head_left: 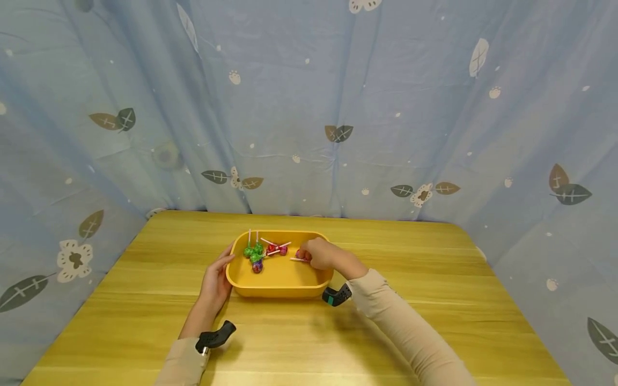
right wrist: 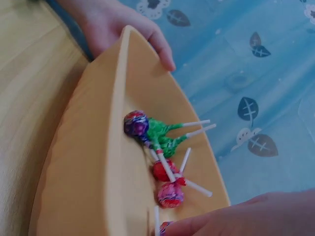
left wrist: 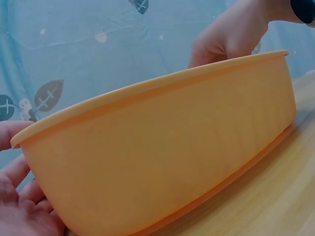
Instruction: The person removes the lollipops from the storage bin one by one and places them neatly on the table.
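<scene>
A yellow plastic basin (head_left: pixel 277 291) stands on the wooden table, with several wrapped lollipops inside. Green-wrapped lollipops (head_left: pixel 256 250) and a purple one (head_left: pixel 257 266) lie towards its left end, sticks pointing various ways. Beside them are red and pink lollipops (right wrist: pixel 170 194). My left hand (head_left: pixel 215 279) rests against the outside of the basin's left end, fingers extended along the wall and rim. Inside the right part, my right hand (head_left: pixel 319 253) has its fingers curled down at a lollipop (right wrist: pixel 165 227) and pinches it. Its white stick shows, but the fingers hide most of the candy.
The wooden table (head_left: pixel 410 300) extends around the basin on all sides. A blue curtain (head_left: pixel 299 107) with leaf and flower prints hangs behind the table and along both sides. Black straps (head_left: pixel 215 336) sit on both wrists.
</scene>
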{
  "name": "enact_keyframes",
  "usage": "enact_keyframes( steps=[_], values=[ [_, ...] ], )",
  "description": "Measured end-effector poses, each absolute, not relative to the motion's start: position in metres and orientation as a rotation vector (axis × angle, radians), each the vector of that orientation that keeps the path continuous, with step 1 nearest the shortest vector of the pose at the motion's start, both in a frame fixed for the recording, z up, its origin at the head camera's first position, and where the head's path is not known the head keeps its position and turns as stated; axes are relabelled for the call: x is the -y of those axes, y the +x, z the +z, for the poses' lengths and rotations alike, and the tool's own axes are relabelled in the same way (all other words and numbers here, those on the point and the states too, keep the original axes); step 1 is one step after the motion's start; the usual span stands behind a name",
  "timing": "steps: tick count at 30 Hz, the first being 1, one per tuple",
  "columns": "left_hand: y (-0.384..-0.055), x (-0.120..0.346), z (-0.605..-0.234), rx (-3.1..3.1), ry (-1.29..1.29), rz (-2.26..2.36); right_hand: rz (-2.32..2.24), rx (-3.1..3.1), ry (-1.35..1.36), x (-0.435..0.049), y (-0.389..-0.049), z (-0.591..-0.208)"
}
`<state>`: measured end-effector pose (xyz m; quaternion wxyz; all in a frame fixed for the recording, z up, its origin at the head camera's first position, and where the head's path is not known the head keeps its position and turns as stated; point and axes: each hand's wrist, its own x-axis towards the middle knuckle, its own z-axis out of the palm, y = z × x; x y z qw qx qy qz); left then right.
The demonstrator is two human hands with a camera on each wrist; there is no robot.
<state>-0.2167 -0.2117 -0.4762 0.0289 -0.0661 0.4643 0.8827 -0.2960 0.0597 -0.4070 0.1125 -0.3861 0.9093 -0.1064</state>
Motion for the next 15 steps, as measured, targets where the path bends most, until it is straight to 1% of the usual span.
enact_keyframes(
  steps=[5, 15],
  values=[
    [-0.2178, 0.2134, -0.4772, -1.456, -0.182, 2.715, -0.27, -2.686, -1.143, -0.06, -0.2962, -0.4114],
    [-0.2188, 0.2151, -0.483, -1.486, -0.153, 2.696, -0.259, -2.754, -1.071, -0.058, -0.2942, -0.4152]
  ],
)
